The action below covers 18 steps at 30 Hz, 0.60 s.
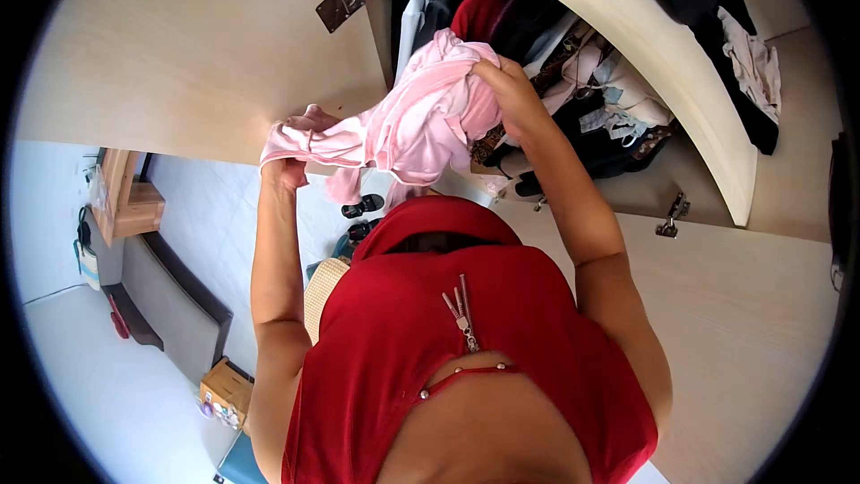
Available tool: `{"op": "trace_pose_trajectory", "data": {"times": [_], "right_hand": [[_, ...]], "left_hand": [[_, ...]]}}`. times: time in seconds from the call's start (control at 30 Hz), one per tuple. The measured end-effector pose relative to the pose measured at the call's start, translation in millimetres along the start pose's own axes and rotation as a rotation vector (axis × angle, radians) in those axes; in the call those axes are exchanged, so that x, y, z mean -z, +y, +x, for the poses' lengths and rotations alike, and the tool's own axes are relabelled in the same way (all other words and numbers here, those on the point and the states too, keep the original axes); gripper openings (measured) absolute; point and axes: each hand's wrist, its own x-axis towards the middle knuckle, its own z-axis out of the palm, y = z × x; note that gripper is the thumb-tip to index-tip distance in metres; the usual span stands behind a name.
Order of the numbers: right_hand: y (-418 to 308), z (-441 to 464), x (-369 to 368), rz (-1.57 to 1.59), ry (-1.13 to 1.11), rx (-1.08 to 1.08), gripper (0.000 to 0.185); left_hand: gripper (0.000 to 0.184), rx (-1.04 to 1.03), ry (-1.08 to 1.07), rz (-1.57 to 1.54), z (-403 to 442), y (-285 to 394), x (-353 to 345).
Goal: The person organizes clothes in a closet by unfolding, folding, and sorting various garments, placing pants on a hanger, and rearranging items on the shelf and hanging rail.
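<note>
A soft pink garment (430, 108), bunched and twisted, is stretched between my two hands in front of the open wardrobe. My left hand (285, 172) grips one narrow end of it, with the fingers mostly covered by the cloth. Around the bulkier end, my right hand (511, 94) is closed, fingers pressed into the folds. Loose pieces of the pink fabric hang down below the middle. What kind of garment it is cannot be made out.
Hanging clothes (475, 13) and a heap of mixed clothes (618, 103) fill the wardrobe behind a curved shelf edge (681, 45). Wardrobe doors (206, 45) stand open on both sides. Black sandals (363, 206) lie on the floor.
</note>
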Motion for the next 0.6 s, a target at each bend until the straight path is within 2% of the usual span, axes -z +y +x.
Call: {"op": "trace_pose_trajectory", "data": {"times": [0.07, 0.2, 0.37, 0.43, 0.47, 0.6], "right_hand": [[-7, 0, -14, 0.057, -0.024, -0.063, 0.03], [-3, 11, -28, 0.22, 0.021, -0.162, 0.032], [3, 25, -40, 0.437, 0.048, -0.317, 0.034], [6, 29, -44, 0.519, 0.028, -0.363, 0.033], [7, 29, -46, 0.546, 0.01, -0.374, 0.033], [1, 23, -63, 0.496, -0.019, -0.344, 0.032]], "left_hand": [[0.027, -0.046, -0.098, -0.087, 8, -12, 17], [0.029, -0.027, 0.241, -0.056, 8, -32, 26], [0.035, 0.061, 0.102, 0.193, -2, -67, 29], [0.04, 0.029, 0.011, 0.456, -26, -71, -3], [0.052, 0.022, -0.079, 0.536, -31, -75, -10], [0.071, -0.304, -0.265, 0.705, -63, -84, -68]]}}
